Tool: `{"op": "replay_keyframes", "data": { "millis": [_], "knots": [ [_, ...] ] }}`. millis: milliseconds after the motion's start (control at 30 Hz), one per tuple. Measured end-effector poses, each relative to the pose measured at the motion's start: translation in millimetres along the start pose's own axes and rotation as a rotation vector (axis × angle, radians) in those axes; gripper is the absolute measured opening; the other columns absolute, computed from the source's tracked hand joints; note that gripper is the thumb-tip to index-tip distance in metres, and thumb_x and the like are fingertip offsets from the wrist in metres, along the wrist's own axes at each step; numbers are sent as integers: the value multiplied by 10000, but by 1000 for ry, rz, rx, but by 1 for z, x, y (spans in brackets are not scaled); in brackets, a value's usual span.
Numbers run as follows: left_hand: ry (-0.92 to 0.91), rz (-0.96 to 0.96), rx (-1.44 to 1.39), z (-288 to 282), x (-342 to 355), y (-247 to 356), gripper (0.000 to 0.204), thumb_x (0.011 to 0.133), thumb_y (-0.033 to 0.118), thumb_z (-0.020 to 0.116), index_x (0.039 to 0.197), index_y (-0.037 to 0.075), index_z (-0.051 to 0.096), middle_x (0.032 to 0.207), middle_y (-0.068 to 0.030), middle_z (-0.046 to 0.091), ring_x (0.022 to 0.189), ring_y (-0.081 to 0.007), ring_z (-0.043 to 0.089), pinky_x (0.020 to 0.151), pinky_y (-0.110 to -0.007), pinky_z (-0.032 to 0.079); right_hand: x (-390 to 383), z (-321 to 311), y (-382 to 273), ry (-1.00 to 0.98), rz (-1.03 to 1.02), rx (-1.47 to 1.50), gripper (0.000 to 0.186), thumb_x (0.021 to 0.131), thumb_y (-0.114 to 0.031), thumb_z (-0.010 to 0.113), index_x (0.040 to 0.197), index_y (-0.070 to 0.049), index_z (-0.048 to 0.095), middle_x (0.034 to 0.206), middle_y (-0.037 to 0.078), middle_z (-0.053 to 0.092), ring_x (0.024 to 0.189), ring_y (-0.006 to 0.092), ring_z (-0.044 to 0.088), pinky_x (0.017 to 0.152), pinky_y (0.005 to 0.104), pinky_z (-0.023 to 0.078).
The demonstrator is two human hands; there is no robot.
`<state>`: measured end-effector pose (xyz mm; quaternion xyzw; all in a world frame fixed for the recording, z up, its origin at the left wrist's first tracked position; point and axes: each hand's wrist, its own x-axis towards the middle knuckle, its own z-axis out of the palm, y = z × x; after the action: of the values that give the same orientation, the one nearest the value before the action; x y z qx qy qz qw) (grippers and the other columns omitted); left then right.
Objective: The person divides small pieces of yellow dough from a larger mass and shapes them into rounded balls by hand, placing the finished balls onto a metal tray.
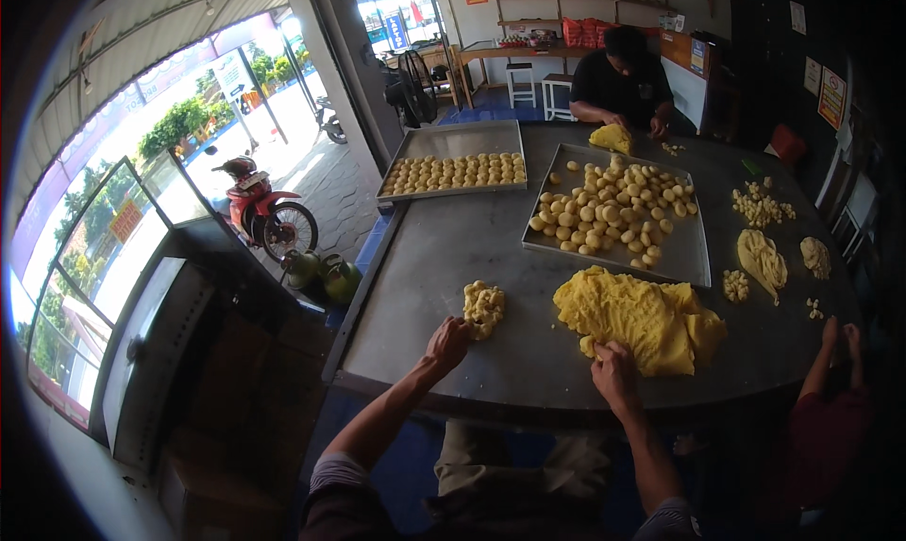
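My left hand [448,343] is at the lower left edge of a small heap of pale dough pieces [484,305], its fingers drawn together. Whatever is between them is too small to tell. A large, rough mass of yellow dough [642,319] lies to the right on the dark metal table [406,305]. At its near left edge, my right hand [615,369] grips a bit of this dough between thumb and fingers. The two hands are apart, with bare tabletop between them.
A tray of loose dough balls [613,211] stands beyond the yellow dough. Behind left, another tray [453,175] holds balls in rows. One person [623,83] works at the far side; another person's hands [840,338] are at the right edge, near pale dough [761,262].
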<state>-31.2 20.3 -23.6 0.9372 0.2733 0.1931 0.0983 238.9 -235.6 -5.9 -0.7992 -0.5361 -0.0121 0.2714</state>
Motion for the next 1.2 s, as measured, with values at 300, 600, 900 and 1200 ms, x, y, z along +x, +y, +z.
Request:
{"op": "replay_keyframes", "data": {
  "millis": [300, 600, 900, 1200],
  "knots": [
    [13, -211, 10, -35, -29, 68, 529, 810, 29, 506, 1338, 38, 474, 966, -208, 656, 982, -388, 634, 857, -488, 515, -15, -15, 15, -4, 93, -16, 506, 888, 47, 582, 1383, 14, 483, 1234, 246, 465, 1115, 394, 561, 940, 459, 494],
    [-34, 133, -191, -2, -34, 109, 250, 901, 166, 622, 1119, 45, 613, 1133, -135, 649, 1141, -330, 566, 967, -445, 451, -23, -21, 0, 9, 232, 36, 390, 947, -26, 592, 1329, 38, 549, 1239, 200, 582, 1127, 376, 582, 955, 440, 488],
    [231, 207, 158, 54, 42, 120, 371, 912, 281, 598, 1142, -10, 614, 1315, -225, 498, 1331, -373, 409, 1163, -609, 214, -48, -10, -19, -21, 102, -291, 376, 910, 29, 585, 1285, 47, 578, 1374, 224, 479, 1251, 391, 496, 1077, 442, 426],
    [108, 274, 51, 65, 58, 118, 514, 839, 366, 595, 1162, -33, 564, 1308, -215, 410, 1360, -376, 334, 1173, -651, 104, -20, -3, 11, 122, 146, -22, 224, 827, 15, 653, 1038, -9, 724, 1080, 173, 664, 1015, 412, 619, 871, 460, 523]
  ]
}}
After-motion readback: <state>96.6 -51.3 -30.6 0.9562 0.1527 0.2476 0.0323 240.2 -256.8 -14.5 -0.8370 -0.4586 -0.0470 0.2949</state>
